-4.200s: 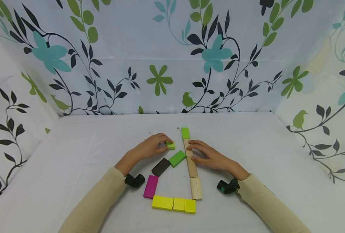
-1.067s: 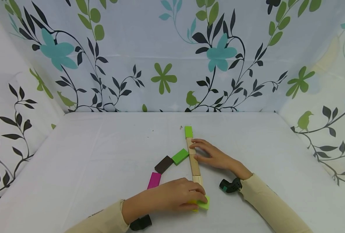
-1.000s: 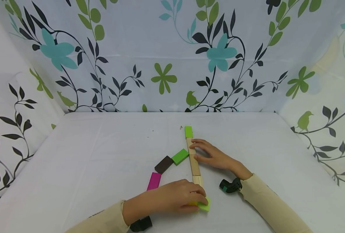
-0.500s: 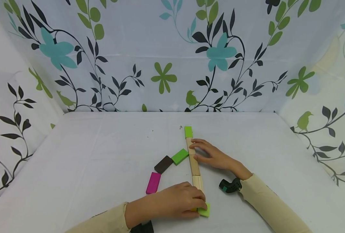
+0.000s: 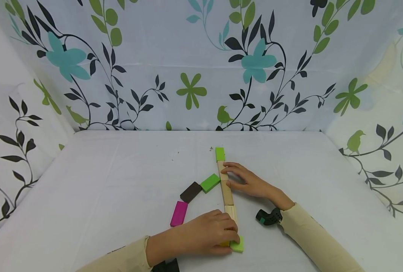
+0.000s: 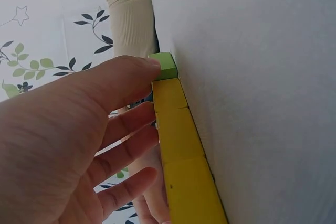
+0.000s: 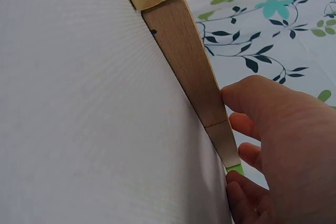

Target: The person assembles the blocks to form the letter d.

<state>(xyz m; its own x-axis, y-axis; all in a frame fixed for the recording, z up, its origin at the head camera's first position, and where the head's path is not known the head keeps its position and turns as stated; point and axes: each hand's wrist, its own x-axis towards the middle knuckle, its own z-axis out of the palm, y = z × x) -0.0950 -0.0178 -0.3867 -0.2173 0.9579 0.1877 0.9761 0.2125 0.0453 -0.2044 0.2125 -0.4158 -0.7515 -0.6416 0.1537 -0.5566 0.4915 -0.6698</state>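
Observation:
With thumb and fingertips my left hand [image 5: 201,234] pinches a small light green block [image 5: 237,247] lying at the right end of a yellow row. In the left wrist view the thumb touches that block, and the yellow blocks [image 6: 181,135] line up towards it. From above, the hand covers most of the yellow row. My right hand [image 5: 247,181] rests beside a line of plain wooden blocks [image 5: 227,194], relaxed fingertips touching their right edge. Another light green block [image 5: 220,154] tops this line. A green block [image 5: 210,183], a dark brown block [image 5: 190,192] and a magenta block [image 5: 179,214] curve down leftwards.
Everything lies on a white cloth-covered table [image 5: 113,189]. A patterned curtain [image 5: 147,64] with leaves and flowers hangs behind it. Black wrist-worn devices sit under both arms, the right one [image 5: 269,217] close to the sleeve.
My left hand took the small light green block from beside the wooden line's upper part to the yellow row's right end, then shifted it slightly nearer and leftwards. My right hand stays in place.

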